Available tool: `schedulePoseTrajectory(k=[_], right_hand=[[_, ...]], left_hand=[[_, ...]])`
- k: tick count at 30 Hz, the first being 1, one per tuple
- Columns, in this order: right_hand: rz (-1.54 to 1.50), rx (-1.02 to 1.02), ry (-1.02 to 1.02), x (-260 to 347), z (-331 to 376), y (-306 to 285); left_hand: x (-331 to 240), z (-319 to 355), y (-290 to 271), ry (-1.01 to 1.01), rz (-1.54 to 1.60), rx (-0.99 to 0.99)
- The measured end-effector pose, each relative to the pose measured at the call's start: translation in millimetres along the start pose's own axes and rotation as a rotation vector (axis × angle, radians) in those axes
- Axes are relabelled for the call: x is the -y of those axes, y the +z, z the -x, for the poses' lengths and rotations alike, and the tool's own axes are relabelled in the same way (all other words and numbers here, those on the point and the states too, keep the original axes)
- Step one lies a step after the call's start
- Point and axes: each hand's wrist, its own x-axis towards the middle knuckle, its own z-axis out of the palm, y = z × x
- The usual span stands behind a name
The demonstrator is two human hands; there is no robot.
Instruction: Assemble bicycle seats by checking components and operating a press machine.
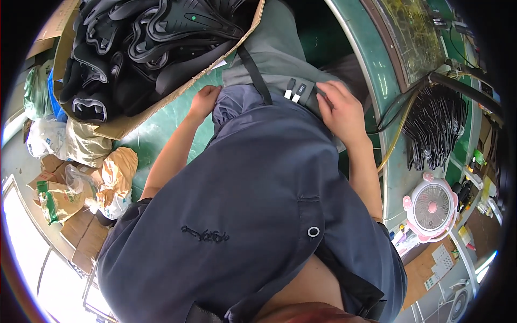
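Dark blue-grey shirt fabric [258, 204] fills the foreground — the wearer's own torso. Left hand [203, 101] is closed on a bunched fold of that shirt beside the green table surface [161, 129]. Right hand [340, 110] lies flat, fingers extended, on a grey-green padded garment with black straps [274, 59] — pressing, not gripping. Cardboard box of black moulded protective pads [134, 48] sits upper left.
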Motion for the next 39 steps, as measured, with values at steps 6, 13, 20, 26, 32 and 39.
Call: schedulePoseTrajectory(k=[6, 13, 20, 26, 32, 39], right_hand=[[-0.152, 0.061, 0.205, 17, 4, -3], [-0.154, 0.386, 0.223, 2, 22, 24], [-0.288, 0.553, 0.343, -8, 11, 26], [-0.072, 0.156, 0.237, -26, 35, 50], [-0.082, -0.208, 0.153, -15, 20, 9], [-0.044, -0.36, 0.211, -45, -45, -54]], left_hand=[[10, 3, 14, 0.093, 0.188, -0.06], [-81, 82, -2, 0.635, -0.209, -0.193], [-137, 112, 13, 0.794, -0.395, 0.31], [-139, 115, 7, 0.334, -0.153, 0.269], [56, -3, -5, 0.133, -0.406, -0.279], [-161, -117, 47, -0.112, -0.927, 0.611]])
